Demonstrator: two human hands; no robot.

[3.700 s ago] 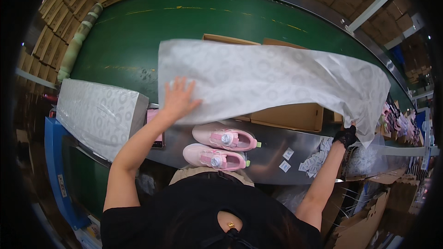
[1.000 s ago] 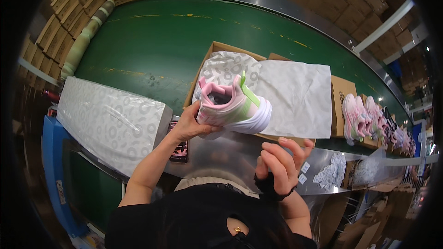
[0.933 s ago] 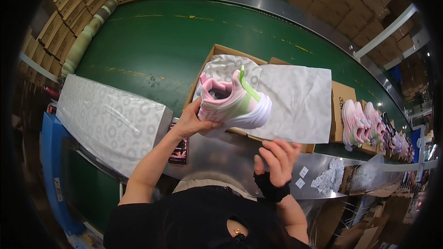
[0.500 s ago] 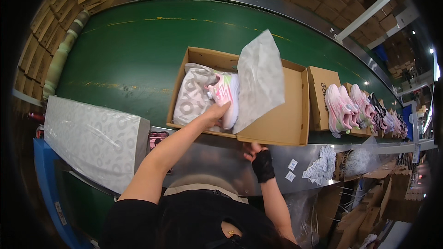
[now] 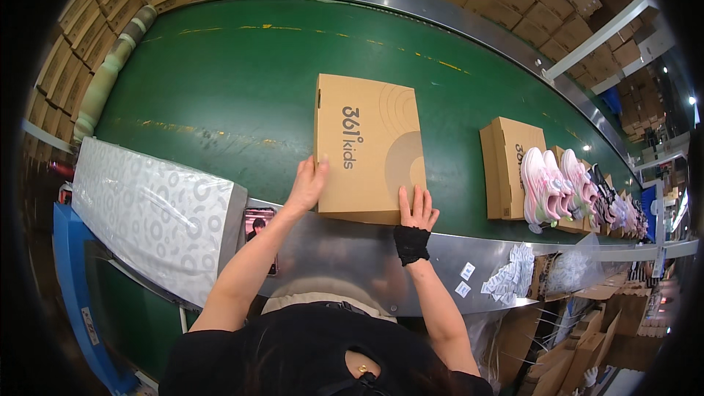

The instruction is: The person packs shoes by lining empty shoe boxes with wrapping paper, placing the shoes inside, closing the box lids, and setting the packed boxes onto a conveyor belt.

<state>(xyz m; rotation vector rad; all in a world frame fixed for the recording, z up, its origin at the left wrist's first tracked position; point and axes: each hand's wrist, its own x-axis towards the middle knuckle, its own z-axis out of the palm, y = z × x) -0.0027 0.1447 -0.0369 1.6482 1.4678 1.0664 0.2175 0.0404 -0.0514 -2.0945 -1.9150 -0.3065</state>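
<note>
A brown cardboard shoebox (image 5: 370, 150) lies on the green belt in front of me, its lid down. Whatever is inside is hidden. My left hand (image 5: 308, 187) grips the box's left side near the front corner, fingertips at the lid's edge. At the front right corner, my right hand (image 5: 416, 213) rests on the lid with its fingers stretched and spread. A black fingerless wrist covering (image 5: 412, 245) wraps that hand and wrist.
Left lies a grey patterned stack of wrapping paper (image 5: 154, 205), beside a phone (image 5: 258, 224). On the right stand another shoebox (image 5: 506, 169) and several pink sneakers (image 5: 539, 183). Small white packets (image 5: 513, 275) are piled on the metal ledge (image 5: 345, 257). Cartons (image 5: 535, 7) are stacked beyond the belt.
The shoebox was open, showing a pink sneaker and wrapping paper. Now its lid is down. My left hand has left the sneaker for the box's side; my right hand has risen onto the lid.
</note>
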